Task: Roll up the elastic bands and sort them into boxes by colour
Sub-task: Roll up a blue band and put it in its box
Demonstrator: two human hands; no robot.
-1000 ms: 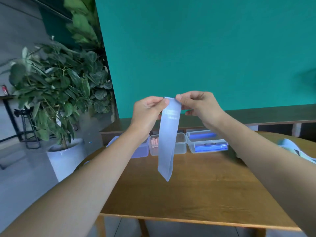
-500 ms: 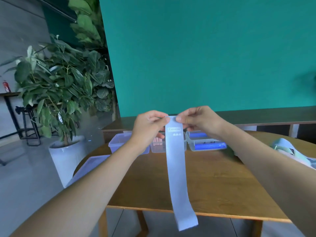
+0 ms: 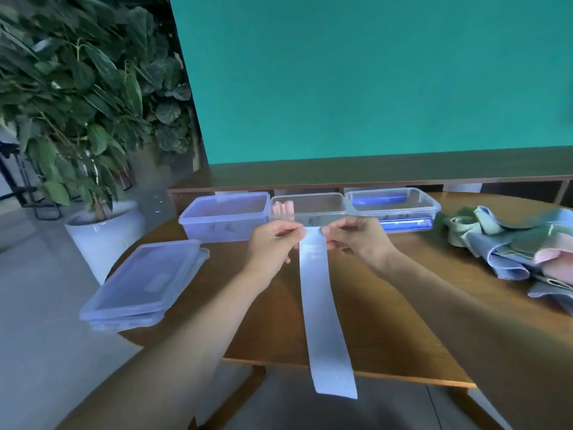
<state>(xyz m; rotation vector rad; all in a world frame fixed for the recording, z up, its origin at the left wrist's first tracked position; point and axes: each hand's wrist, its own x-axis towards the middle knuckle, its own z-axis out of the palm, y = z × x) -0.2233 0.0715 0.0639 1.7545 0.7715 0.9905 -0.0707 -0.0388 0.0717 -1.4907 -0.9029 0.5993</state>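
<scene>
Pale blue flat elastic band (image 3: 322, 305) hangs unrolled, top edge pinched by left hand (image 3: 273, 243) and right hand (image 3: 356, 240); heap of unsorted bands (image 3: 514, 252) remains, clear plastic boxes (image 3: 393, 209) partly filled

Nothing here can be read properly. The pale blue band (image 3: 322, 308) has a faint printed patch near its top end, too blurred to make out. The left box (image 3: 224, 217) and the middle box (image 3: 310, 212) each carry dark marks on the front wall, perhaps handwriting, but they are too small to read.
</scene>
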